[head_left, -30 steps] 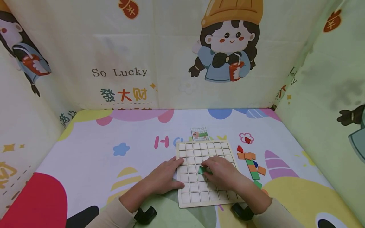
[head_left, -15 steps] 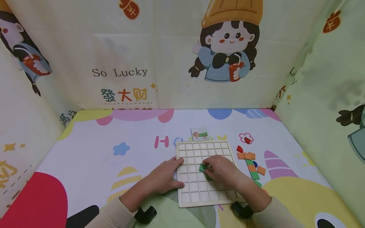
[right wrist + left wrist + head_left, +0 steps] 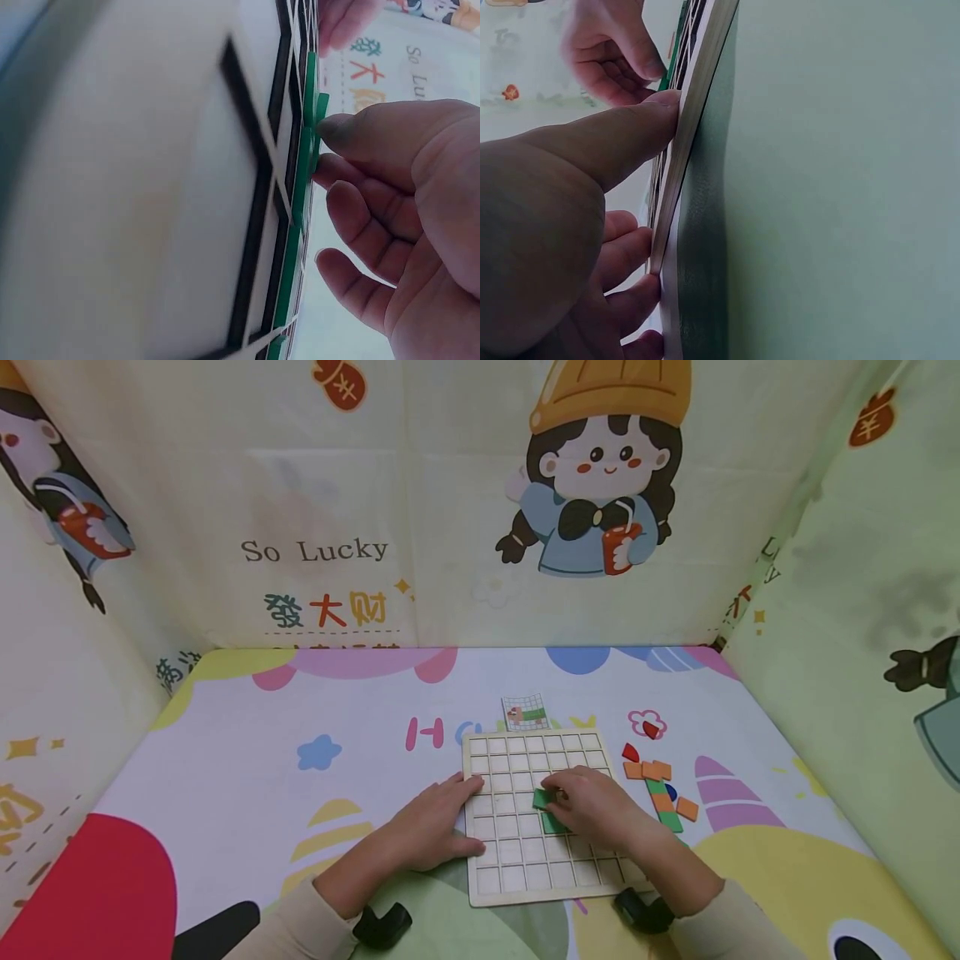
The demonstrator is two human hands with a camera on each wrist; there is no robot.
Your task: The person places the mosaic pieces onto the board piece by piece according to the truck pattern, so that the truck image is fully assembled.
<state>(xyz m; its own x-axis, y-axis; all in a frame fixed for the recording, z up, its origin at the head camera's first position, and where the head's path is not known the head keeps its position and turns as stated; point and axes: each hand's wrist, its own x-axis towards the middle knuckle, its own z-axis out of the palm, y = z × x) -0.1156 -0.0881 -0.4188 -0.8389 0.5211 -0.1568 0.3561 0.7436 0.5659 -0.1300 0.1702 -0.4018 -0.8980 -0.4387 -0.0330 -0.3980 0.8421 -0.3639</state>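
Note:
In the head view my right hand is over the middle of a pale wooden grid board. Its thumb and index finger pinch a green square tile, which the right wrist view shows at the thumb tip, just off the board's face. Another green tile lies in a cell just below, and the right wrist view shows several green tiles in a row along the grid. My left hand rests against the board's left edge, thumb and fingertips touching the rim, fingers extended.
Right of the board lie loose orange tiles, green tiles, red pieces and a dark blue piece. A small card with a coloured grid picture is behind the board. Printed cloth walls enclose the table.
My right hand has shifted slightly right and away from me with the pinched green tile, uncovering the green tile in the cell below. My left hand stays in place.

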